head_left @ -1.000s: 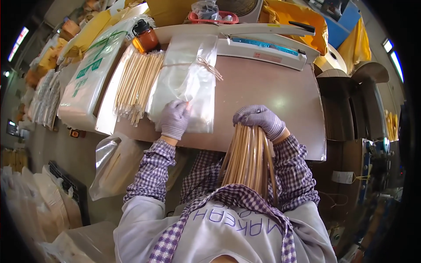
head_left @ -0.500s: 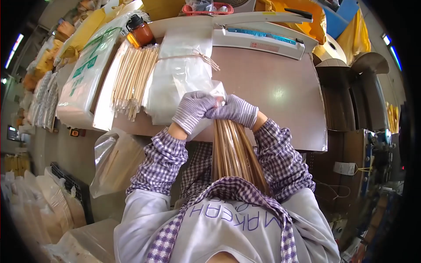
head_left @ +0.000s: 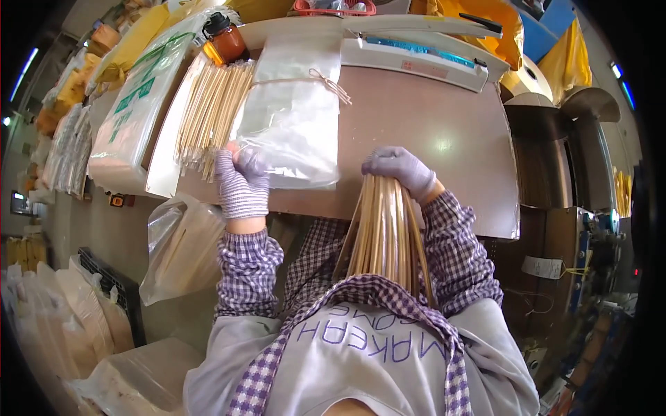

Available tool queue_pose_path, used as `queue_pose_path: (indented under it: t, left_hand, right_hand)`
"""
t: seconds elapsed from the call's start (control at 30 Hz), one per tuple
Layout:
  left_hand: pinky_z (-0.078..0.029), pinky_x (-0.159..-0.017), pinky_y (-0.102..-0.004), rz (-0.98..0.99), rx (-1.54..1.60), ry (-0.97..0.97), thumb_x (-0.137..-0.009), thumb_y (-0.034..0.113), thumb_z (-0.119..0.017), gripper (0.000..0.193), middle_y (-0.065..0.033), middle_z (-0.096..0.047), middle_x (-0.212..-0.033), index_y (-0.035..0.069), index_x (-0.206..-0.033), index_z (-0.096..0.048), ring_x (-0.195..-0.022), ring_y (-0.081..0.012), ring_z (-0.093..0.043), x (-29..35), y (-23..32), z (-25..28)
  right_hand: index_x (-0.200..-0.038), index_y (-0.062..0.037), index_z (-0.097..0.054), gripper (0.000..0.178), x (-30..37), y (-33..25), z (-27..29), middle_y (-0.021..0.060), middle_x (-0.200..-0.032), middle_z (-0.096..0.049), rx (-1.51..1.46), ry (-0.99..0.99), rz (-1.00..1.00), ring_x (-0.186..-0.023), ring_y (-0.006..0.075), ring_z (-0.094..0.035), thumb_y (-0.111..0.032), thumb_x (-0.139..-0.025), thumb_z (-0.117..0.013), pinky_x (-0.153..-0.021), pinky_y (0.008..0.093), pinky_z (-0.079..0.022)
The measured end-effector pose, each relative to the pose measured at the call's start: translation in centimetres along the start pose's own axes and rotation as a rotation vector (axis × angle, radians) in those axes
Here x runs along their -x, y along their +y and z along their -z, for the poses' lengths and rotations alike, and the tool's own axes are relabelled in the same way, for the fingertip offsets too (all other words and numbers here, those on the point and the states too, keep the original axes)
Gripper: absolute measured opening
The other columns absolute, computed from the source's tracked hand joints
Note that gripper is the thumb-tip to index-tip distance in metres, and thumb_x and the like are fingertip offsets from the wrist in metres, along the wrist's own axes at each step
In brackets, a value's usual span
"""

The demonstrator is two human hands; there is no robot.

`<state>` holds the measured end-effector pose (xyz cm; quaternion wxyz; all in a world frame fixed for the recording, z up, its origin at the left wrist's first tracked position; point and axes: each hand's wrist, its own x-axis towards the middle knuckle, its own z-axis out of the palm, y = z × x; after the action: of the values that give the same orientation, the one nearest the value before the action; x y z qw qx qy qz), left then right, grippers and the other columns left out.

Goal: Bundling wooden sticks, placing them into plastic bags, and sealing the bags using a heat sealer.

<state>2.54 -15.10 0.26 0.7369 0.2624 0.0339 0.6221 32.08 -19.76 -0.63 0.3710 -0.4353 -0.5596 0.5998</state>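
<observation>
My right hand (head_left: 399, 168), in a purple-coated work glove, is closed around the upper end of a bundle of thin wooden sticks (head_left: 381, 236). The sticks fan out downward towards my apron, and a glossy clear film seems to cover them. My left hand (head_left: 243, 182), in a striped glove with bare fingertips showing, is at the near left corner of a stack of clear plastic bags (head_left: 298, 125). Its fingers are curled together; what they pinch, if anything, is unclear. A cord (head_left: 326, 80) ties the bag stack across its far part.
Loose sticks (head_left: 211, 114) lie left of the bags, with a dark-capped bottle (head_left: 225, 41) behind. A long white heat sealer (head_left: 416, 59) stands at the table's (head_left: 430, 132) back. Packed bags (head_left: 132, 118) lie far left; a plastic bag of sticks (head_left: 184, 243) hangs below the table's edge.
My hands, together at the top of the bundle before, are now apart. The left has moved left to the bag stack's corner; the right has shifted slightly right, holding the sticks.
</observation>
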Motion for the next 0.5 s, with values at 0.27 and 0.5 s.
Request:
queue_pose_path:
  t: [0.27,0.5]
  left_hand:
    - [-0.041,-0.044,-0.0233,-0.254,-1.045,-0.061,-0.078,0.013,-0.067,0.014,0.0006,-0.062,-0.066,0.002,-0.087,-0.066,-0.049,-0.0064,-0.051,2.8,-7.7,-10.2]
    - [-0.045,-0.05,-0.0255,-0.157,-1.365,-0.5,-0.076,0.01,-0.067,0.007,-0.0071,-0.061,-0.064,0.006,-0.081,-0.066,-0.053,-0.0172,-0.058,7.5,-8.6,-7.7]
  right_hand:
    - [-0.086,0.0001,-0.063,0.019,1.9,-6.0,-4.0,0.0088,-0.087,-0.058,-0.179,-0.129,0.088,-0.085,0.0167,-0.055,-0.017,-0.077,-0.063,-0.076,0.028,-0.044]
    - [-0.13,0.0018,-0.034,0.051,7.1,1.6,-5.6,0.0116,-0.133,-0.034,-0.259,0.267,0.214,-0.121,0.0198,-0.033,-0.029,-0.09,-0.041,-0.101,0.0279,-0.027]
